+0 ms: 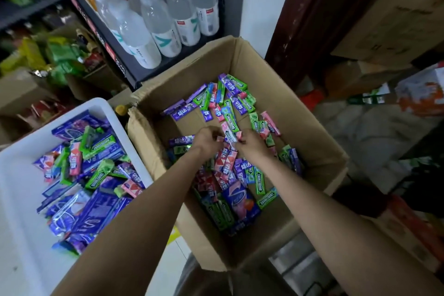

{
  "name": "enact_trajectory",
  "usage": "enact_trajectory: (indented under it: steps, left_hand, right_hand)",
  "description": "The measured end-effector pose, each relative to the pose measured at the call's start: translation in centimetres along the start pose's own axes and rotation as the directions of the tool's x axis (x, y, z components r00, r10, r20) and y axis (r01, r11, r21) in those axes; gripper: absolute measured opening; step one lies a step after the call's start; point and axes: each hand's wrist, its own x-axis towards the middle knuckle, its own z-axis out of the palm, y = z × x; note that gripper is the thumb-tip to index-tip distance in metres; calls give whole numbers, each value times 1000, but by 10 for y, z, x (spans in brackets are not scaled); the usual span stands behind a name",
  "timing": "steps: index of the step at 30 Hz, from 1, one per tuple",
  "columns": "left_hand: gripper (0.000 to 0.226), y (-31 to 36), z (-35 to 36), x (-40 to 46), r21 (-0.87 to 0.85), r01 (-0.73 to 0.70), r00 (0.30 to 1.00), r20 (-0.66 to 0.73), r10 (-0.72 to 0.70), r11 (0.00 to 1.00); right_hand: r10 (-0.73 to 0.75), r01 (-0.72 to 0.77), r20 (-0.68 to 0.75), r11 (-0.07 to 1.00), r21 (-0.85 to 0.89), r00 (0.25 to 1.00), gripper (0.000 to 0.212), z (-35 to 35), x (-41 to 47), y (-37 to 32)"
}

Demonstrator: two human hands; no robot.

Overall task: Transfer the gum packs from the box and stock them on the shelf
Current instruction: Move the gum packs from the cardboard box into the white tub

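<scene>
Here, both hands [225, 139] pinch pink gum packs [229, 133] inside the cardboard box [264, 67] beside stocked shelves [149, 19].

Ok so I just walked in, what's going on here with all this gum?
A person is reaching both hands into an open cardboard box of loose gum packs. The left hand and right hand meet in the middle, each pinching small pink packs with curled fingers. A white bin to the left already holds a pile of purple, green and pink packs. Bottled drinks stand on a dark shelf behind the box.
</scene>
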Motion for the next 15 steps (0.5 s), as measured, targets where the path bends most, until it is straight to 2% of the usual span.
enact_trajectory:
  steps: [4, 6, 9, 12, 15]
  left_hand:
    - [21, 1, 1, -3, -3, 5, 1000, 9, -5, 1000]
    - [20, 0, 3, -5, 30, 11, 1000, -13, -10, 999]
    - [25, 1, 2, -5, -78, 13, 999, -47, -16, 997]
    - [34, 5, 0, -5, -248, 63, 998, 10, -62, 967]
    - [37, 4, 4, -1, -245, 34, 999, 17, -30, 969]
  right_hand:
    - [5, -4, 29, 999, -53, 1000, 23, 6, 5, -4]
    - [14, -12, 29, 995, -100, 999, 27, 8, 5, -5]
    - [4, -9, -38, 991, -133, 999, 33, 6, 5, -3]
    - [7, -7, -31, 1000, -12, 999, 23, 3, 6, 3]
    - [0, -2, 18, 996, 89, 1000, 21, 2, 5, 2]
